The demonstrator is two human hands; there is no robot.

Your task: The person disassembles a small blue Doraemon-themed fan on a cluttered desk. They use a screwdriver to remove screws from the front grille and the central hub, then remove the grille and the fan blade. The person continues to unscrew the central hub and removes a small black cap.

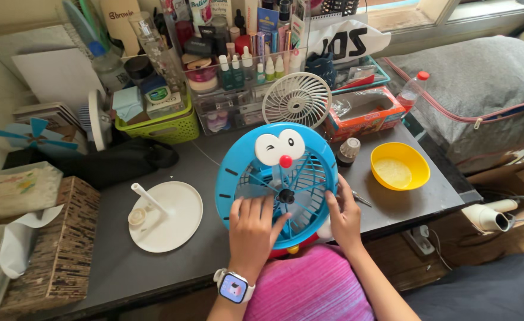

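Note:
A round blue toy fan point(277, 178) with a cartoon face, white eyes and a red nose stands tilted at the desk's near edge. My left hand point(252, 230), with a smartwatch on the wrist, lies flat on the lower front grille, fingers spread beside the black hub. My right hand point(345, 214) grips the fan's right rim from the side. The fan's blades show through the grille.
A white round stand with a short post point(166, 215) lies left of the fan. A yellow bowl point(400, 166) and small jar point(349, 150) sit to the right. A small white fan point(297, 100), cosmetics organisers, a green basket point(161, 127) and a tissue box point(17, 189) crowd the back and left.

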